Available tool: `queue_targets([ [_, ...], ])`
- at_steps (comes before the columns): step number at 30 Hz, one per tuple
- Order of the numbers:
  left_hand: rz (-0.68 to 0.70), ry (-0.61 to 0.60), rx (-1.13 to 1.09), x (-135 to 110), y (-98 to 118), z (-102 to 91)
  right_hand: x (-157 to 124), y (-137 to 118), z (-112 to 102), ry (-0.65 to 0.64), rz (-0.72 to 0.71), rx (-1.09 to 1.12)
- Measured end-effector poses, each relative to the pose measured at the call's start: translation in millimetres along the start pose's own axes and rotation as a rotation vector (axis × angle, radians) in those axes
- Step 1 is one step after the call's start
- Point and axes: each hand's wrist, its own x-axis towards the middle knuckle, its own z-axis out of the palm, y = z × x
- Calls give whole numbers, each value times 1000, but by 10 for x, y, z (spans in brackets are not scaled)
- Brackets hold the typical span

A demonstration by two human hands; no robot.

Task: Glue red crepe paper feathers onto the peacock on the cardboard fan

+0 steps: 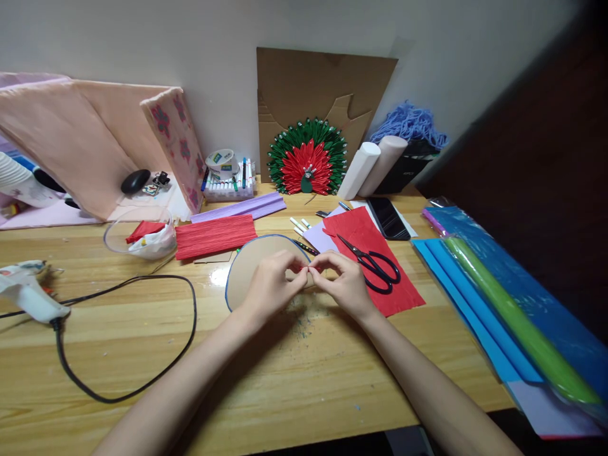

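Observation:
My left hand [279, 278] and my right hand [342, 282] meet fingertip to fingertip, both closed in a pinch. A tiny bit of red shows between them; most of this small red piece is hidden by the fingers. Beneath the left hand lies a round cardboard disc [247, 263] with a blue edge. To the right of my right hand, black-handled scissors [380, 266] rest open-bladed on a sheet of red paper [399, 299]. A folded strip of red crepe paper [216, 235] lies behind the disc on the left.
A hot glue gun [33, 294] with a looping black cord sits at left, near a clear bowl [111, 237]. A green and red peacock fan [308, 158] leans on cardboard [323, 82] at the back. Rolled papers [513, 310] and a phone [388, 218] lie at right.

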Motion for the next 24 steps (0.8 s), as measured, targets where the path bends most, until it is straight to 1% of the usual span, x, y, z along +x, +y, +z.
queue_targets([
  [4, 32, 8, -8, -3, 2, 20, -5, -16, -4, -4, -32, -61],
  [12, -9, 27, -19, 12, 29, 12, 14, -2, -14, 8, -66, -118],
  [20, -74, 29, -32, 6, 31, 10, 17, 17, -30, 16, -48, -125],
  [24, -79, 62, -24, 5, -2, 7, 25, 37, -47, 46, -19, -98],
])
